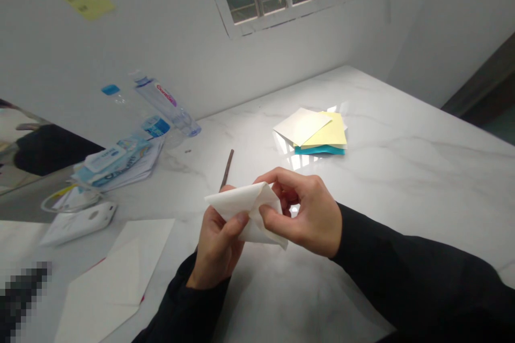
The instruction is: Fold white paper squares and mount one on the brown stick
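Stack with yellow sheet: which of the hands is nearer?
Right. The right hand is on the near side of the paper stack, not touching; the left hand is farther, to its near left.

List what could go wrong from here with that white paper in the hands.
The left hand and right hand pinch the paper in midair, without the table backing it, so a crease might come out crooked.
The dark rod lies just beyond the left hand; a knuckle could knock it.
The colored sheets overlap unevenly, so a brush of the right hand might scatter them.
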{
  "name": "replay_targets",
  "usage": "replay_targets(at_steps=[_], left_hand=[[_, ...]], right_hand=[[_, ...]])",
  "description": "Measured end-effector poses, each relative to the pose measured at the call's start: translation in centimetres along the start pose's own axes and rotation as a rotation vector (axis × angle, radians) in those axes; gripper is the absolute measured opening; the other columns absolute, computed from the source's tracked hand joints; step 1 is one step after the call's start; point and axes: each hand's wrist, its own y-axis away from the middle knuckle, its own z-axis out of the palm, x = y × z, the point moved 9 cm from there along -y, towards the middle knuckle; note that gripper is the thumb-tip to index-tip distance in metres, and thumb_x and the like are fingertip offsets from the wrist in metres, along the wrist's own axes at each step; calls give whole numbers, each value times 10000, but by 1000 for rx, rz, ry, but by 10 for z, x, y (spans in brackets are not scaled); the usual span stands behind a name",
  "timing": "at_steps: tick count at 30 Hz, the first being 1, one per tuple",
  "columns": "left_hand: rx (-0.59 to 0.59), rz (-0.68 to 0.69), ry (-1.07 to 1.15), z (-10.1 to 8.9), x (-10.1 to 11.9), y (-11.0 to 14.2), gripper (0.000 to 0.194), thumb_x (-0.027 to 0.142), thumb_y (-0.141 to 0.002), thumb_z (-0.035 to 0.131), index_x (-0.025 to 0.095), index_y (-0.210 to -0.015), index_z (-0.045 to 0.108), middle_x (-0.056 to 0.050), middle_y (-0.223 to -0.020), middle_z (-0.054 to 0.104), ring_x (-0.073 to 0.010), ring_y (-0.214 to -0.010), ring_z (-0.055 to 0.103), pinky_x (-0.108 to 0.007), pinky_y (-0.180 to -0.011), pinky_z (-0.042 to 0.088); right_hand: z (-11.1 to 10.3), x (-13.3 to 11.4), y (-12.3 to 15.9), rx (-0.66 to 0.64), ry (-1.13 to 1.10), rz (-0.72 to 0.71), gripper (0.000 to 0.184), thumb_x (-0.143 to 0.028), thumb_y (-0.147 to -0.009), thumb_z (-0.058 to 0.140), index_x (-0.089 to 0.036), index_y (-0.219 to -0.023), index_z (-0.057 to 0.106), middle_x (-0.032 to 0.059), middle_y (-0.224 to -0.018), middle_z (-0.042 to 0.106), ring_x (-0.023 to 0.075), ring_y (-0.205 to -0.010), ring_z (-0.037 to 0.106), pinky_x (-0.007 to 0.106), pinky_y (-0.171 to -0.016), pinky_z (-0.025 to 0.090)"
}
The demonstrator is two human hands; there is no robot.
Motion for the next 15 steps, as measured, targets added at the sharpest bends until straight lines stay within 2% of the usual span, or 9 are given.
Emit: replay_targets(at_steps=[15], left_hand=[[27, 43, -62, 1, 7, 2, 285, 216, -714, 872, 179, -877, 642, 13, -732, 643, -110, -626, 589, -179, -549, 489]], right_hand=[[0, -2, -1, -5, 6, -16, 286, -156, -776, 668, -190, -1060, 672, -57, -666, 579, 74, -504, 513, 184, -468, 446]])
